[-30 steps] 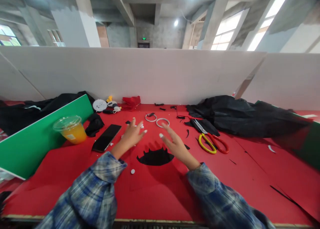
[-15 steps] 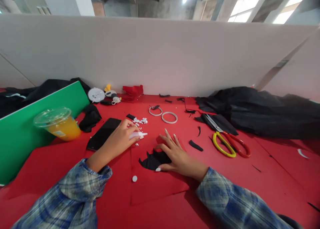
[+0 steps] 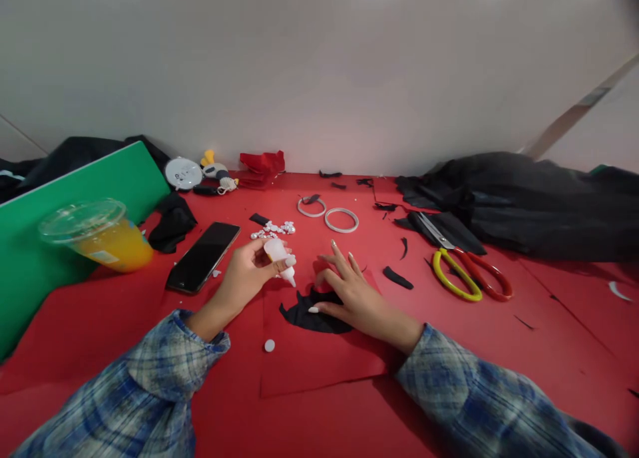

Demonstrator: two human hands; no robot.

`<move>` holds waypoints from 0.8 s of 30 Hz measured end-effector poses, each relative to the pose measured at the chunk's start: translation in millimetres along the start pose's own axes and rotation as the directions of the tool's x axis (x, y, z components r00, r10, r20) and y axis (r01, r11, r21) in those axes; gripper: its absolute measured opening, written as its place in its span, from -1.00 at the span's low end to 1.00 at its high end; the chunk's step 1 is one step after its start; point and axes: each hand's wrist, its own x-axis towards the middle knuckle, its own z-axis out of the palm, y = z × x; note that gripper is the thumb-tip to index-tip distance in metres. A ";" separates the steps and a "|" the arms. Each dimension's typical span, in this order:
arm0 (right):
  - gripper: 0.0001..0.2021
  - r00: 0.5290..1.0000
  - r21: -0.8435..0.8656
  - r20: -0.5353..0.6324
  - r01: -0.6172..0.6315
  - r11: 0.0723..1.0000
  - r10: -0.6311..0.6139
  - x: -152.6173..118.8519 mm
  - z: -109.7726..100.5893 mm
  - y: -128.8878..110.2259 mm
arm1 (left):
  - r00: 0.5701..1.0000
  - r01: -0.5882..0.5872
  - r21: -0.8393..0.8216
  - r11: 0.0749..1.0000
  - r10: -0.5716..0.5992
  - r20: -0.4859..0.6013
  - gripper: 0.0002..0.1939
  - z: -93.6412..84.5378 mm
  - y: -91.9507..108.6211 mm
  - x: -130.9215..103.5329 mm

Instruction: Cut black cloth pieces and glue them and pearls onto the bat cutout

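My left hand (image 3: 249,271) is closed around a small white bottle (image 3: 277,253), whose narrow nozzle tilts down toward a black fabric piece (image 3: 312,315). That dark piece lies on a red sheet (image 3: 319,371). With fingers spread, my right hand (image 3: 349,291) rests on the fabric, its thumb on top. A small white disc (image 3: 269,345) is on the sheet's left part. Just beyond the bottle sit several small white and silvery pieces (image 3: 274,229). Two pale rings (image 3: 341,220) lie farther back.
At the left are a phone (image 3: 204,257), a cup of orange drink (image 3: 102,241) and a green board (image 3: 24,251). Scissors (image 3: 456,271) and black scraps (image 3: 398,277) lie right. Black cloth (image 3: 519,205) lies along the white partition (image 3: 319,78).
The view has tipped downward. My left hand has turned the bottle from nearly level to nozzle-down, near the black fabric. My right hand still rests on the fabric.
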 end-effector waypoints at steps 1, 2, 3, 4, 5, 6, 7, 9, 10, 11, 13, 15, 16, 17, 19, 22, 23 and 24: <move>-0.78 1.000 -0.004 -0.004 0.003 1.000 -0.003 0.0 0.5 -0.3 | 1.000 -0.009 -0.013 1.000 0.009 -0.004 -0.62 0.0 0.0 0.1; -0.79 1.000 -0.001 -0.006 0.008 1.000 -0.009 -0.2 1.1 -0.4 | 1.000 -0.018 -0.018 1.000 0.018 -0.005 -0.62 0.0 0.1 0.2; -0.79 1.000 0.007 -0.008 0.014 1.000 -0.014 -0.6 1.7 -0.5 | 1.000 -0.025 -0.018 1.000 0.025 -0.006 -0.63 0.2 0.0 0.0; -0.80 1.000 0.017 -0.014 0.019 1.000 -0.019 -1.1 2.3 -0.4 | 0.999 -0.032 -0.015 0.999 0.032 -0.007 -0.65 0.8 -0.3 -0.3; -0.79 0.999 0.027 -0.025 0.022 0.999 -0.022 -1.5 3.1 -0.2 | 0.999 -0.039 -0.007 0.999 0.039 -0.004 -0.67 1.7 -1.0 -0.8; -0.78 0.999 0.034 -0.041 0.024 0.999 -0.022 -1.9 4.0 0.2 | 0.999 -0.048 0.011 0.999 0.048 0.003 -0.68 2.8 -2.2 -1.5; -0.76 0.998 0.038 -0.055 0.023 0.999 -0.021 -2.2 5.0 0.6 | 0.998 -0.061 0.036 0.998 0.060 0.010 -0.70 4.0 -3.8 -2.1; -0.72 0.997 0.035 -0.069 0.019 0.999 -0.017 -2.5 7.1 1.5 | 0.996 -0.085 0.094 0.992 0.083 0.029 -0.71 6.3 -7.8 -3.0; -0.71 0.998 0.031 -0.068 0.018 0.999 -0.016 -2.5 8.1 1.9 | 0.996 -0.091 0.117 0.989 0.087 0.036 -0.71 7.1 -9.9 -3.2; -0.72 0.998 0.028 -0.065 0.018 0.999 -0.016 -2.5 8.8 2.2 | 0.995 -0.091 0.131 0.987 0.087 0.039 -0.70 7.7 -11.9 -3.1; -0.75 0.998 0.036 -0.064 0.023 0.999 -0.020 -2.6 9.7 2.2 | 0.996 -0.081 0.140 0.987 0.077 0.035 -0.70 8.5 -14.6 -2.6; -0.78 0.997 0.065 -0.068 0.033 0.997 -0.029 -2.7 9.8 1.6 | 0.998 -0.065 0.137 0.988 0.062 0.028 -0.70 9.3 -15.4 -1.9; -0.79 0.997 0.081 -0.070 0.038 0.996 -0.033 -2.9 9.6 1.0 | 0.998 -0.054 0.130 0.990 0.052 0.024 -0.70 9.9 -15.2 -1.7; -0.80 0.997 0.094 -0.070 0.042 0.995 -0.036 -3.0 9.3 0.5 | 0.999 -0.042 0.118 0.992 0.040 0.022 -0.70 10.6 -14.8 -1.4; -0.82 0.997 0.105 -0.069 0.046 0.993 -0.039 -3.2 8.9 -0.5 | 1.000 -0.020 0.089 0.996 0.018 0.021 -0.69 12.2 -14.1 -1.1; -0.85 0.996 0.110 -0.074 0.049 0.993 -0.041 -3.2 9.0 -0.9 | 1.000 -0.001 0.063 0.998 0.000 0.018 -0.68 14.3 -14.5 -0.7; -0.85 0.996 0.116 -0.080 0.051 0.992 -0.042 -3.2 9.3 -0.7 | 1.000 0.002 0.056 0.998 -0.003 0.019 -0.68 14.8 -14.9 -0.5; -0.85 0.995 0.123 -0.091 0.055 0.991 -0.044 -3.3 9.8 -0.4 | 1.000 0.004 0.049 0.999 -0.005 0.023 -0.69 15.3 -15.3 -0.3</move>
